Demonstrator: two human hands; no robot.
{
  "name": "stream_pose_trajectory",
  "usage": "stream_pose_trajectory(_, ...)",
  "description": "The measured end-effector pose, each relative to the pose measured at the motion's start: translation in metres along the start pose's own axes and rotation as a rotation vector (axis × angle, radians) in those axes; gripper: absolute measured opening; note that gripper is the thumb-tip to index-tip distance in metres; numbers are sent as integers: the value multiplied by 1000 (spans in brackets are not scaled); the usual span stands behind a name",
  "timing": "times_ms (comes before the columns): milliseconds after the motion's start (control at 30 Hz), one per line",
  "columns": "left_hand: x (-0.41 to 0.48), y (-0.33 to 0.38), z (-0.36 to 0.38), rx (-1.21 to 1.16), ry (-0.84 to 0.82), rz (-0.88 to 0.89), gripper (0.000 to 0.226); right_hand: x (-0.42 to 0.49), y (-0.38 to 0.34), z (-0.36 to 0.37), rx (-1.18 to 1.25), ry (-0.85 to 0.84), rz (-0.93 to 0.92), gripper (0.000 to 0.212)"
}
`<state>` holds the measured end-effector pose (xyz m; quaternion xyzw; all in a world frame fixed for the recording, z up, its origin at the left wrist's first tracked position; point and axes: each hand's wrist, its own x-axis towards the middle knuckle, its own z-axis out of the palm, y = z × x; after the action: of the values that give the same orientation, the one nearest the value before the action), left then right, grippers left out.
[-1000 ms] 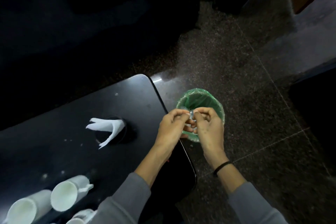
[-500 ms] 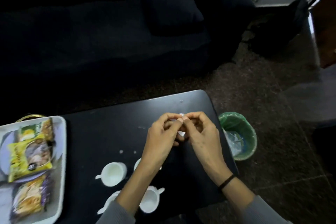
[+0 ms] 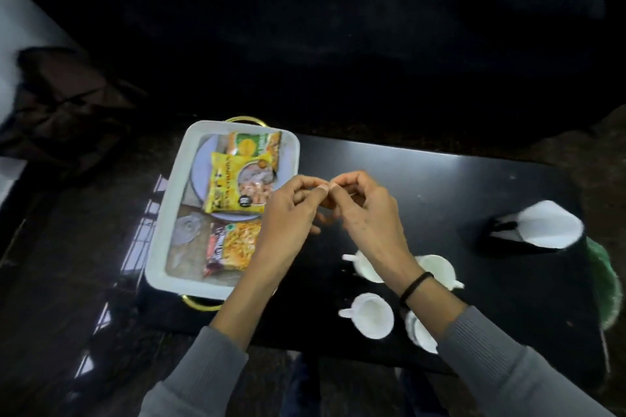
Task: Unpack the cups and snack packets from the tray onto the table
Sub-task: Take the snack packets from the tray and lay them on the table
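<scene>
A white tray [image 3: 165,213] with gold handles sits on the left end of the black table [image 3: 457,186]. In it lie a yellow snack packet [image 3: 233,183], a green and orange packet [image 3: 254,145] behind it, and a red and orange packet [image 3: 233,247] in front. Several white cups stand on the table to the right, one clear of my arms [image 3: 372,315] and one behind my right wrist [image 3: 437,267]. My left hand [image 3: 288,213] and my right hand [image 3: 366,210] meet over the table beside the tray. Their fingertips are pinched together, and I see nothing between them.
A pale plate [image 3: 203,166] lies under the packets in the tray, with crumpled clear wrap [image 3: 186,234] beside it. A white folded napkin [image 3: 545,223] stands in a dark holder at the table's right end. A green-lined bin [image 3: 606,284] stands on the floor past that edge.
My view has swung left from the green bin to the tray. Both hands moved from above the bin to over the table, still pinched together; the small white scrap no longer shows.
</scene>
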<state>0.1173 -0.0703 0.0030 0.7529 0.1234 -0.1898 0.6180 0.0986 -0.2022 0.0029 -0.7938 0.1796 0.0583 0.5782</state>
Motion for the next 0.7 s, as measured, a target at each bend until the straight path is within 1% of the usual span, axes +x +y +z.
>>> stream_pose_trajectory(167,19,-44,-63,-4,64,-79,9,18,3,69,-148,-136,36,10)
stream_pose_trajectory(233,27,-64,-85,84,121,-124,8,24,10,91,-212,-206,70,10)
stream_pose_trajectory(300,32,-81,-105,254,191,-159,10,27,19,108,-294,-277,78,9)
stream_pose_trajectory(333,33,-88,-114,339,229,-181,17,26,23,117,-338,-312,77,12)
stream_pose_trajectory(400,33,-104,-128,491,284,-256,38,23,31,130,-435,-369,71,24)
stream_pose_trajectory(467,30,-117,-137,567,272,-368,58,18,37,140,-529,-399,66,38)
stream_pose_trajectory(500,29,-123,-140,576,243,-423,65,16,40,144,-549,-411,71,43)
stream_pose_trajectory(533,28,-129,-142,573,208,-469,67,16,43,147,-549,-423,86,46)
stream_pose_trajectory(567,27,-134,-143,561,178,-499,65,15,46,149,-538,-436,106,49)
stream_pose_trajectory(633,27,-139,-145,480,155,-514,51,16,52,151,-512,-460,147,51)
stream_pose_trajectory(700,30,-141,-148,298,134,-521,43,17,56,151,-490,-463,179,52)
